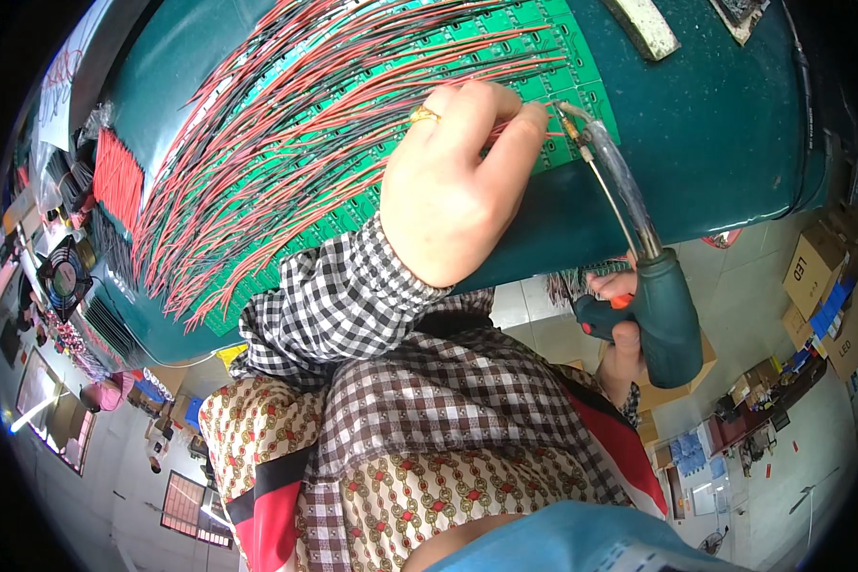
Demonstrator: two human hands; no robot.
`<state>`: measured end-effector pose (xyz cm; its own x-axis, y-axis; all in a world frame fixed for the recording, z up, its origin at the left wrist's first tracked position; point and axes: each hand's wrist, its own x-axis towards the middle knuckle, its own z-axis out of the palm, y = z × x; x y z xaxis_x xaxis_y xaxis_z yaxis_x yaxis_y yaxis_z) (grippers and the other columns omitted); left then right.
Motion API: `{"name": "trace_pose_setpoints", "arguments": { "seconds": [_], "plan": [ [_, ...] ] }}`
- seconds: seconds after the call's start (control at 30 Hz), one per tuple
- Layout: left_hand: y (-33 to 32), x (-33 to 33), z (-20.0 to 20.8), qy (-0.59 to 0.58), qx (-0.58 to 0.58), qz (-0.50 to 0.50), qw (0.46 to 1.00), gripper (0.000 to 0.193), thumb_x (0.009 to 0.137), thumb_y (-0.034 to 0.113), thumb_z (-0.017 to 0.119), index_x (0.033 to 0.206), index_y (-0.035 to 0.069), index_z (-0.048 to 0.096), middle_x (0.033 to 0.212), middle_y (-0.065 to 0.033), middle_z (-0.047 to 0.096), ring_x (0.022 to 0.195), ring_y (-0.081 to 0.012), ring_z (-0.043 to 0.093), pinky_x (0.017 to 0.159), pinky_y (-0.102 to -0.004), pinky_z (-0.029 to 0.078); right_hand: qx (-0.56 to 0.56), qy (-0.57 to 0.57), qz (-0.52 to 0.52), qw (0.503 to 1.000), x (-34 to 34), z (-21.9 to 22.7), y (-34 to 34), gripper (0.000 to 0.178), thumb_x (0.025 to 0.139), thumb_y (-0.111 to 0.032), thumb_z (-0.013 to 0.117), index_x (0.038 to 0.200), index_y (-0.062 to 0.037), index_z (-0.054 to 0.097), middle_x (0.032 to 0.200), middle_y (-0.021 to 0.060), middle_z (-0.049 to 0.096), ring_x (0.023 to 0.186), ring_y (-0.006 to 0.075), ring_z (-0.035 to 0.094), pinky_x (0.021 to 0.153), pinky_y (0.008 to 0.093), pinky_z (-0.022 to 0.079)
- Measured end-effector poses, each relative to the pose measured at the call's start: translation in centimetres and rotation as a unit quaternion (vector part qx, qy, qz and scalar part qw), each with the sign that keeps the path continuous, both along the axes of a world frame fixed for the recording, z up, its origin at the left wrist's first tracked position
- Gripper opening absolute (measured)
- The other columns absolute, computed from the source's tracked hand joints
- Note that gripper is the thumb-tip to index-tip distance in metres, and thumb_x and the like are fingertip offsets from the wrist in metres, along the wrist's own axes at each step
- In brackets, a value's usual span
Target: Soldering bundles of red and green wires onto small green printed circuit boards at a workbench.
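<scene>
My left hand [462,181] rests over the green circuit boards [596,100], its fingers closed in a pinch on a thin wire close to the boards' right side. The fingertips partly hide that wire. In my right hand [623,351] is a dark green soldering gun [672,319], gripped by its handle with a finger at the red trigger. Its metal tip and the thin feed tube [608,191] reach up to the board just right of my left fingertips. Many red and black wires [286,143] lie fanned across the boards, running off to the left.
The boards lie on a dark green mat [715,143]. Bundles of red wires [119,181] and black wires stand at the left, near a small black fan [65,274]. A pale block [643,29] lies at the far right. Cardboard boxes [812,267] stand on the floor at right.
</scene>
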<state>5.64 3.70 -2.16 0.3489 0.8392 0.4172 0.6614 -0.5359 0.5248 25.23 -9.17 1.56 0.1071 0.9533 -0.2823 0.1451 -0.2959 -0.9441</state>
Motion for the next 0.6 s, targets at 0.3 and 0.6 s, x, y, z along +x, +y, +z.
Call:
{"name": "trace_pose_setpoints", "arguments": {
  "seconds": [0.3,0.6],
  "plan": [
    [0.0,-0.1,-0.5,-0.01,0.017,-0.021,1.0,0.032,0.062,0.003,0.061,0.094,0.0,0.062,0.085,-0.0081,0.052,0.072,-0.0226,0.052,0.063,-0.0299,0.046,-0.016,-0.056,0.01,0.998,-0.6,1.1,0.4,0.071,0.087,-0.056,0.051,0.105,0.0136,0.05,0.089,0.0159,0.059,0.079,0.0244,0.061,0.072,0.0338,0.053],
    [0.0,-0.1,-0.3,-0.005,0.014,-0.019,1.0,0.031,0.062,0.002,0.061,0.093,0.0,0.062,0.085,-0.0083,0.052,0.072,-0.0229,0.053,0.063,-0.0304,0.047,0.008,-0.059,0.029,0.998,-0.2,1.2,0.7,0.07,0.091,-0.053,0.046,0.105,0.0147,0.049,0.091,0.0186,0.059,0.079,0.0259,0.061,0.071,0.0338,0.052]
  ]
}}
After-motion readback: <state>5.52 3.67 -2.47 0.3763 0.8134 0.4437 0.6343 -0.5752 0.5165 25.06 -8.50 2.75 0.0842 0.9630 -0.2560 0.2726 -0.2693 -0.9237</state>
